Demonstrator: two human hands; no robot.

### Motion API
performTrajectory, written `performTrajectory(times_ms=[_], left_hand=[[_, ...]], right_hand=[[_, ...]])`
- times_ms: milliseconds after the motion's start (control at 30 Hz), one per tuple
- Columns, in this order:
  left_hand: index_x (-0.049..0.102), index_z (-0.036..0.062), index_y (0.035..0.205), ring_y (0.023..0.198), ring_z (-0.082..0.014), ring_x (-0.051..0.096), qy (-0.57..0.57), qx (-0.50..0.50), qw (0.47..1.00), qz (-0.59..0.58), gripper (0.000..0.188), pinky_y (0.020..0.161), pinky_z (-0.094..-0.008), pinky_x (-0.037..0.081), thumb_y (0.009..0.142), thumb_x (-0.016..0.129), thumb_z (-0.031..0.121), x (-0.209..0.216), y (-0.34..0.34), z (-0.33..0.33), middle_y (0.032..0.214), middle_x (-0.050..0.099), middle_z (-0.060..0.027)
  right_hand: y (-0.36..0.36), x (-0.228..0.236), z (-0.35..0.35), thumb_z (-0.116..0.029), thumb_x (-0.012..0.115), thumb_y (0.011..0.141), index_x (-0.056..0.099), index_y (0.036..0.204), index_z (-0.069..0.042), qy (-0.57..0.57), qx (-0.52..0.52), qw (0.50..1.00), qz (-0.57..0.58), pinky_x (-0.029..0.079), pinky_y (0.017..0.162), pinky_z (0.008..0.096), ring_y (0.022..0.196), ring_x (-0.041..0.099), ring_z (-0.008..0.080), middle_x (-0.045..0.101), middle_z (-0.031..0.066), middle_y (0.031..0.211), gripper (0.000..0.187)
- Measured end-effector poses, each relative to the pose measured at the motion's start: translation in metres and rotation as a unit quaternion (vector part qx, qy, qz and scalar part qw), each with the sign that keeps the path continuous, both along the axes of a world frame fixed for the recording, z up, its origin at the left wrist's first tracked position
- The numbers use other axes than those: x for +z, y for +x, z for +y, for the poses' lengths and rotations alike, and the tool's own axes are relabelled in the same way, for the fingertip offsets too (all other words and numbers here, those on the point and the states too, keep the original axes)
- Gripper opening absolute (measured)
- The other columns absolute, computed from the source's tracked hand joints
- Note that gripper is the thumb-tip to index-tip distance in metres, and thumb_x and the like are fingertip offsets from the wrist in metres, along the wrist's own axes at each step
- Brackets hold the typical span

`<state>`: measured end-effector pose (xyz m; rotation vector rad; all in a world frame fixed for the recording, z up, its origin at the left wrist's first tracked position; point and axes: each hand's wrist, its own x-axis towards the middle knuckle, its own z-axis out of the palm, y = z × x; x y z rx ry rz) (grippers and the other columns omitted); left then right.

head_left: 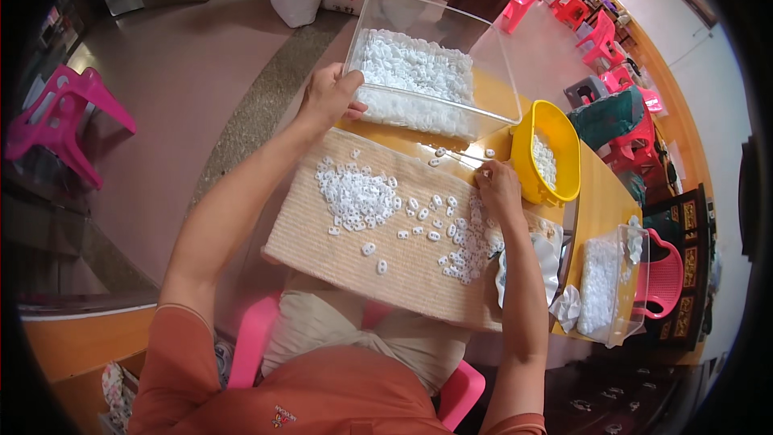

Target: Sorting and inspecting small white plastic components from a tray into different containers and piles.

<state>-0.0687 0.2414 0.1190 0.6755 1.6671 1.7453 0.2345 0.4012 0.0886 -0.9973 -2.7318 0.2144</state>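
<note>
Evidently the right grip (499, 192) is closed on a thin tool (461, 158), fingertips pinched together at its near end. The tool points between nine and ten o'clock, its long axis slanting slightly upward to the left over the tabletop (493, 135), just beyond the far edge of the board (314, 262). Its tip lies beside a few white pieces (441, 151); whether it touches any, I cannot tell.

At about ten o'clock from there, the left grip (328, 98) is bent around the near left corner of the clear box (427, 16), thumb against the wall and fingers lower down. That box stands past the board's twelve o'clock edge, its long axis running from just above nine to just below three, and it holds a deep layer of white pieces. The board's long axis runs much the same way.

On the board, a heap (354, 200) sits toward ten o'clock and a looser cluster (463, 251) toward three, with scattered pieces between; these are small ovals with dark holes, turned every which way. A yellow tub (526, 153), partly filled with white pieces, stands at two o'clock from the right grip, its long axis close to twelve-six.
</note>
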Motion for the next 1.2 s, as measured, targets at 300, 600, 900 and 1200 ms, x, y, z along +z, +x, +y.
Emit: performTrajectory(times_ms=[300, 600, 900, 1200], left_hand=[[0.058, -0.0008, 0.097, 0.069, -0.0172, 0.068, 0.005, 0.009, 1.0, -0.005, 0.031, 0.054, -0.025, 0.054, 0.087, 0.058, 0.028, 0.002, 0.001, -0.001, 0.084, 0.062, -0.0081], [0.057, -0.0003, 0.095, 0.068, -0.0175, 0.069, 0.004, 0.005, 1.0, 0.007, 0.031, 0.054, -0.025, 0.054, 0.085, 0.059, 0.029, -0.005, -0.006, -0.002, 0.082, 0.061, -0.0073], [0.057, 0.0024, 0.109, 0.072, -0.0165, 0.068, -0.028, -0.02, 0.999, 0.02, 0.034, 0.061, -0.0249, 0.055, 0.091, 0.055, 0.032, -0.001, -0.002, 0.001, 0.094, 0.064, -0.0087], [0.058, -0.0012, 0.099, 0.07, -0.0179, 0.069, -0.01, 0.009, 1.0, 0.002, 0.034, 0.056, -0.0257, 0.054, 0.085, 0.058, 0.03, 0.001, -0.002, -0.001, 0.086, 0.063, -0.0089]], right_hand=[[-0.002, -0.003, 0.014, -0.009, 0.065, 0.071, 0.072, 0.083, 0.0, -0.024, 0.034, 0.999, -0.019, 0.053, 0.064, 0.0369, 0.066, 0.067, 0.0297, 0.068, 0.0189, 0.072, 0.017], [0.029, -0.001, 0.009, -0.01, 0.071, 0.081, 0.069, 0.092, 0.004, -0.436, 0.032, 0.893, 0.111, 0.052, 0.06, 0.0299, 0.063, 0.062, 0.0169, 0.066, 0.0092, 0.072, 0.019], [0.012, -0.002, 0.002, -0.007, 0.061, 0.083, 0.07, 0.094, 0.001, -0.063, -0.015, 0.998, 0.008, 0.051, 0.081, 0.0438, 0.09, 0.063, 0.0399, 0.066, 0.0223, 0.092, 0.016], [0.009, 0.0, 0.013, -0.009, 0.065, 0.081, 0.07, 0.089, 0.002, -0.048, 0.052, 0.994, -0.08, 0.053, 0.067, 0.038, 0.07, 0.068, 0.0315, 0.069, 0.0169, 0.078, 0.014]])
